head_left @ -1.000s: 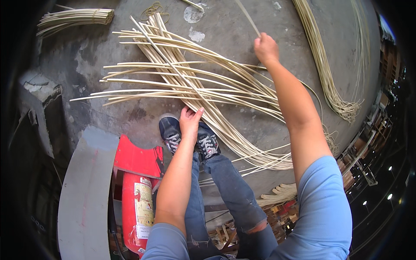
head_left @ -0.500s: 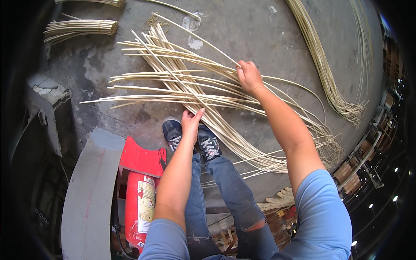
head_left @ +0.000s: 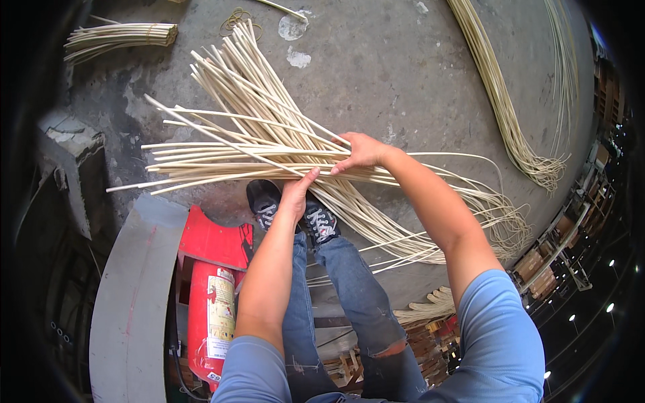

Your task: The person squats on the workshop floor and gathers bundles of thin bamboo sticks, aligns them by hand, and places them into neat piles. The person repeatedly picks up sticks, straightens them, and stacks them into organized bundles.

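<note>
A long bundle of pale rattan canes [head_left: 259, 84] lies slantwise on the floor in front of me. Other canes from it fan out to the left across its middle, their tips spread apart. My left hand [head_left: 295, 191] grips the near side of the bundle where the canes cross, thumb on top and fingers partly hidden beneath. Close to its right, my right hand [head_left: 363, 150] curls round the crossing canes from the far side, thumb toward me. The two thumbs are a short gap apart. Past my right forearm the thin cane ends tangle in loops.
A tied cane bundle [head_left: 124, 37] lies at the far left, and a long one [head_left: 494, 80] at the far right. Near my left arm stand a red fire extinguisher [head_left: 209, 312] and a curved grey panel [head_left: 131, 309]. My shoes [head_left: 321, 221] are just below the canes.
My right hand has moved left and nearer me, bringing the spread canes closer together over the bundle. The single cane it held at the far side now lies among the others. My left hand keeps its grip.
</note>
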Demonstrator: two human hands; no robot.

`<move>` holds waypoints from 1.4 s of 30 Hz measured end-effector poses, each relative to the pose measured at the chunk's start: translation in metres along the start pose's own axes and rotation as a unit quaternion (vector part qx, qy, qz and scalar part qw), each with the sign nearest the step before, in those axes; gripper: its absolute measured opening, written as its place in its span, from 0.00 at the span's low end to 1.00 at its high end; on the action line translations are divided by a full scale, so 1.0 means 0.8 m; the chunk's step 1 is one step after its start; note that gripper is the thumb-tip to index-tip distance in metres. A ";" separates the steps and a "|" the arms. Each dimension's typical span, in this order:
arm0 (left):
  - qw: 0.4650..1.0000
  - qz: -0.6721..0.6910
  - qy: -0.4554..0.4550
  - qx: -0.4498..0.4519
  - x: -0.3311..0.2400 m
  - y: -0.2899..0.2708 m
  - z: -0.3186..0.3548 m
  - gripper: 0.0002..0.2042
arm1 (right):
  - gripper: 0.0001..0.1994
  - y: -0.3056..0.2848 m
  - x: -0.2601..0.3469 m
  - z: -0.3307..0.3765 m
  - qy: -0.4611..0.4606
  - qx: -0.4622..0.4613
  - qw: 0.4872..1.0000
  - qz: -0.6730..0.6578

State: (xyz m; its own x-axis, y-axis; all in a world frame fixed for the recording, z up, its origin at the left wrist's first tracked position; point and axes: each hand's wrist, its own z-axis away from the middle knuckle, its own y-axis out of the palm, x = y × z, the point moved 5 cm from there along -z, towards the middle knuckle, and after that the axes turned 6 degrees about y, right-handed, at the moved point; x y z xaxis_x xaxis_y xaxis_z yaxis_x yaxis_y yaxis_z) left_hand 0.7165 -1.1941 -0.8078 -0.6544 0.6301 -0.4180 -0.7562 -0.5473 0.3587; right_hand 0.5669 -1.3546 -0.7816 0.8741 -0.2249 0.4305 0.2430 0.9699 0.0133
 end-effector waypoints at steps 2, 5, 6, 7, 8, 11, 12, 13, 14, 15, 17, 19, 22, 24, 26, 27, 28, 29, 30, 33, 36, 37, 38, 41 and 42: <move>0.999 0.023 -0.009 0.022 0.004 0.003 0.002 0.32 | 0.51 0.014 -0.004 0.002 0.001 0.045 0.995 -0.088; 0.998 0.048 -0.021 0.037 0.005 0.009 0.007 0.32 | 0.50 0.038 -0.007 0.002 -0.003 0.074 0.987 -0.144; 0.997 0.056 -0.016 0.043 0.004 0.013 0.007 0.33 | 0.51 0.043 -0.011 0.003 0.004 0.080 0.987 -0.141; 0.997 0.061 -0.010 0.043 0.003 0.011 0.011 0.33 | 0.52 0.052 -0.006 0.004 0.006 0.091 0.986 -0.139; 0.996 0.073 -0.011 0.044 0.002 0.009 0.015 0.33 | 0.54 0.060 -0.002 0.004 0.014 0.127 0.980 -0.153; 0.996 0.086 0.001 0.026 0.002 0.012 0.021 0.34 | 0.55 0.067 -0.001 0.005 -0.021 0.081 0.980 -0.183; 0.997 0.073 0.010 0.002 0.003 0.012 0.023 0.33 | 0.53 0.071 -0.006 0.005 -0.002 0.041 0.990 -0.137; 0.998 0.070 0.006 -0.004 0.004 0.012 0.023 0.33 | 0.53 0.072 -0.006 0.002 -0.001 0.042 0.993 -0.109; 0.998 0.066 0.003 -0.010 0.004 0.011 0.022 0.33 | 0.52 0.073 -0.006 -0.002 0.000 0.044 0.996 -0.080; 0.998 0.063 -0.001 -0.016 0.005 0.011 0.022 0.33 | 0.51 0.073 -0.007 -0.004 0.002 0.045 0.998 -0.051; 0.998 0.059 0.016 -0.019 0.001 0.002 0.027 0.32 | 0.47 0.077 0.004 -0.007 0.004 0.010 1.000 -0.029; 0.998 0.059 0.021 -0.003 -0.003 -0.006 0.030 0.31 | 0.49 0.082 0.011 -0.009 0.013 0.037 0.998 -0.047; 0.995 0.097 0.005 0.020 0.001 0.012 0.029 0.31 | 0.53 0.090 -0.020 -0.007 0.041 0.053 0.987 -0.147; 0.994 0.108 -0.001 0.013 0.001 0.011 0.031 0.31 | 0.53 0.093 -0.019 -0.006 0.043 0.055 0.984 -0.163; 0.992 0.123 0.003 0.016 -0.002 0.006 0.031 0.30 | 0.51 0.093 -0.009 -0.009 0.047 0.036 0.988 -0.142; 0.991 0.130 0.005 0.017 -0.003 0.004 0.030 0.30 | 0.51 0.093 -0.003 -0.012 0.044 0.051 0.986 -0.155; 0.992 0.123 0.013 0.021 -0.004 0.009 0.029 0.30 | 0.51 0.094 -0.005 -0.014 0.046 0.062 0.983 -0.169; 0.992 0.123 0.015 0.018 -0.003 0.014 0.027 0.30 | 0.50 0.093 -0.009 -0.015 0.049 0.072 0.979 -0.182; 0.992 0.125 0.016 0.015 -0.003 0.019 0.023 0.30 | 0.50 0.091 -0.015 -0.015 0.060 0.080 0.974 -0.204; 0.992 0.125 0.016 0.004 -0.004 0.010 0.022 0.31 | 0.50 0.096 -0.008 -0.018 0.069 0.121 0.958 -0.250; 0.991 0.134 0.010 0.007 0.002 0.020 0.024 0.30 | 0.47 0.096 -0.016 -0.014 0.083 0.136 0.957 -0.241; 0.991 0.136 0.008 0.012 0.003 0.018 0.026 0.29 | 0.46 0.096 -0.015 -0.012 0.095 0.141 0.959 -0.225; 0.990 0.138 0.007 0.018 0.004 0.017 0.028 0.29 | 0.46 0.096 -0.014 -0.010 0.107 0.146 0.961 -0.208; 0.988 0.153 -0.003 0.027 0.005 0.017 0.032 0.28 | 0.46 0.088 -0.007 -0.004 0.062 0.029 0.997 -0.031; 0.988 0.154 -0.005 0.028 0.006 0.016 0.035 0.28 | 0.47 0.094 -0.004 0.000 0.050 0.060 0.992 -0.097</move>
State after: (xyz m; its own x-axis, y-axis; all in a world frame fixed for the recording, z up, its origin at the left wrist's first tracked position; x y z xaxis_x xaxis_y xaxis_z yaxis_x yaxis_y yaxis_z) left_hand 0.7036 -1.1830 -0.7815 -0.8527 0.4448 -0.2740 -0.5208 -0.6824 0.5129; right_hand 0.5825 -1.2807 -0.7818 0.8547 -0.4112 0.3168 0.3648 0.9100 0.1970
